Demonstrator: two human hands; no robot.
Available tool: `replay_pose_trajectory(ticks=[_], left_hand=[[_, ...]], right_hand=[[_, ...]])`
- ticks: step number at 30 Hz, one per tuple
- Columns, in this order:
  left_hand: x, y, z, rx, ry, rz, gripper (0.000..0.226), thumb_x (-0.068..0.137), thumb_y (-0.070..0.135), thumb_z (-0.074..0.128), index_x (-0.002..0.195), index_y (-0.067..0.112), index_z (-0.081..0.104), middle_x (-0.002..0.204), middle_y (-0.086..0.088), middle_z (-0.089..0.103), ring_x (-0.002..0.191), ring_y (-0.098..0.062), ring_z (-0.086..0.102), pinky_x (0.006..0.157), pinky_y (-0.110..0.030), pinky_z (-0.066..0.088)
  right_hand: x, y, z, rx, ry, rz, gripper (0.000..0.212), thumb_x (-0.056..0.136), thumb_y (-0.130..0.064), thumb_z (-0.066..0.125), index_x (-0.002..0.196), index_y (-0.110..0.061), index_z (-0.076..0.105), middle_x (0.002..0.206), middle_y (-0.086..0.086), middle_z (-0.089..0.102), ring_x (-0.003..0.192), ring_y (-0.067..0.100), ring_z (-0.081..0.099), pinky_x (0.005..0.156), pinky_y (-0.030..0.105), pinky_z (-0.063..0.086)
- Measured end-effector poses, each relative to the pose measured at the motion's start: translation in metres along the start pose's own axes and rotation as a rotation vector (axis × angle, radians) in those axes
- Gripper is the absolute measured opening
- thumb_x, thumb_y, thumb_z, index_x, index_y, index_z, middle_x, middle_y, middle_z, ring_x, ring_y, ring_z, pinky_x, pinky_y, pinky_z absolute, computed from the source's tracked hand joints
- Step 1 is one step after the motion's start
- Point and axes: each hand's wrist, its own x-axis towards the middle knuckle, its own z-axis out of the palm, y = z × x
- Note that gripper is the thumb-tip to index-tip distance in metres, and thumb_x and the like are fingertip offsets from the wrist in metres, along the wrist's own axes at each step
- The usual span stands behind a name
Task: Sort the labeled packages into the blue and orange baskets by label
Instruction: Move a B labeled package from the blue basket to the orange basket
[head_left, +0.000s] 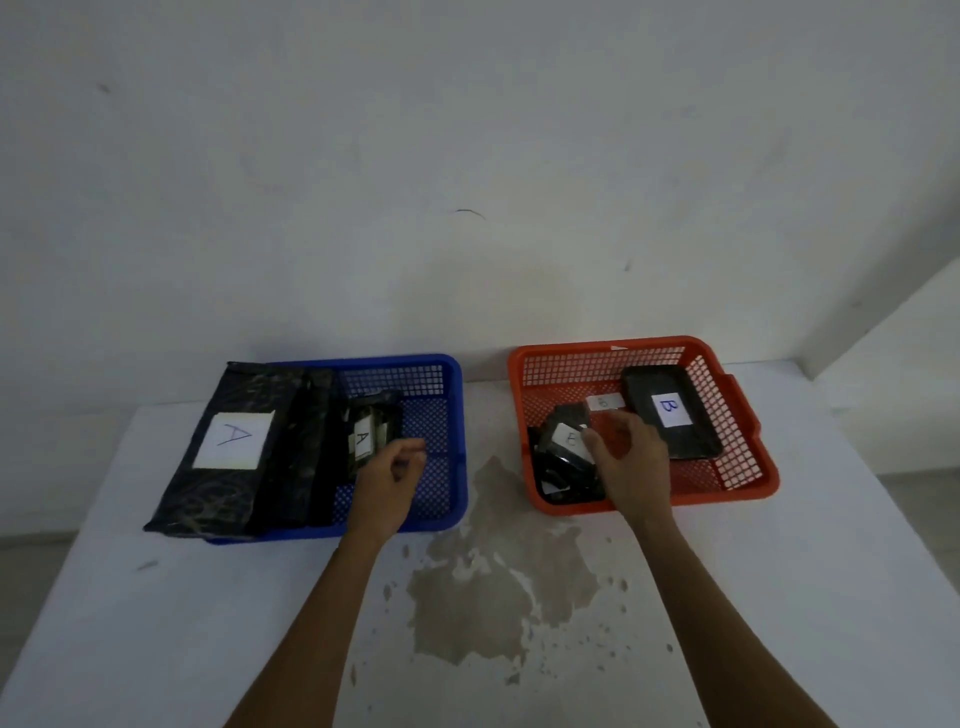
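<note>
Packages were all in baskets when I inspected; I saw none on the tabletop. The blue basket held a large dark pouch marked A, lying over the basket's left rim, a dark bag beside it, and a small A packet propped near the middle. The orange basket held a flat black package marked B at the back right, a small crumpled packet at the front left whose label I could not read with certainty, and a white label showing between them.

My left hand hung over the blue basket just beside the small A packet, fingers loosely curled and holding nothing that I could see. My right hand rested at the crumpled packet, fingers against its label; whether they pinched it or only touched it, I could not tell.

Judgement: the film wrapping looked thin, glossy and crinkled, so probably light and slippery. The small packets are best taken across their short sides, the large pouch at mid-body with a full hand. The flat B package looked stiffer and should lift by its edges.

A worn patch marked the tabletop between the baskets.
</note>
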Motion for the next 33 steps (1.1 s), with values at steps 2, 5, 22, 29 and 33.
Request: replay_pose_trajectory(ticks=[2, 5, 22, 29, 33], left_hand=[[0.000, -0.005, -0.018, 0.000, 0.150, 0.001, 0.017, 0.097, 0.021, 0.056, 0.108, 0.019, 0.069, 0.100, -0.002, 0.071, 0.091, -0.017, 0.067, 0.085, -0.039, 0.057], [0.000, -0.014, -0.041, 0.000, 0.322, -0.006, 0.018, 0.097, 0.023, 0.056, 0.107, 0.017, 0.070, 0.098, -0.003, 0.072, 0.091, -0.017, 0.067, 0.081, -0.032, 0.056], [0.005, -0.049, -0.080, 0.007, 0.236, 0.147, 0.039, 0.100, 0.019, 0.050, 0.138, 0.014, 0.053, 0.132, 0.000, 0.063, 0.119, -0.010, 0.058, 0.103, -0.026, 0.046], [0.032, -0.039, -0.050, -0.166, -0.025, -0.111, 0.052, 0.102, 0.033, 0.042, 0.152, 0.019, 0.032, 0.152, 0.001, 0.039, 0.138, -0.015, 0.040, 0.115, -0.031, 0.031], [0.036, -0.044, -0.034, -0.118, -0.111, -0.221, 0.044, 0.104, 0.036, 0.033, 0.143, 0.018, 0.045, 0.144, -0.001, 0.049, 0.136, -0.022, 0.043, 0.110, -0.030, 0.032]], right_hand=[[-0.010, -0.028, 0.010, 0.033, 0.062, -0.099, 0.031, 0.090, -0.040, 0.066, 0.114, -0.022, 0.060, 0.112, -0.002, 0.064, 0.106, 0.015, 0.059, 0.092, 0.029, 0.047], [-0.033, -0.082, 0.042, 0.154, -0.169, -0.231, 0.013, 0.094, -0.031, 0.063, 0.105, -0.025, 0.062, 0.091, -0.013, 0.064, 0.081, 0.000, 0.063, 0.072, 0.014, 0.049], [-0.056, -0.130, 0.217, 0.210, -0.421, 0.091, 0.028, 0.097, -0.020, 0.061, 0.121, -0.005, 0.059, 0.111, 0.014, 0.071, 0.091, 0.024, 0.065, 0.074, 0.027, 0.049], [-0.060, -0.119, 0.198, 0.353, -0.308, 0.218, 0.026, 0.099, -0.018, 0.053, 0.123, -0.008, 0.049, 0.107, 0.011, 0.069, 0.090, 0.027, 0.068, 0.081, 0.044, 0.059], [-0.070, -0.120, 0.183, 0.358, -0.266, 0.154, 0.030, 0.100, -0.019, 0.051, 0.128, -0.010, 0.045, 0.092, -0.001, 0.065, 0.078, 0.020, 0.069, 0.077, 0.048, 0.060]])
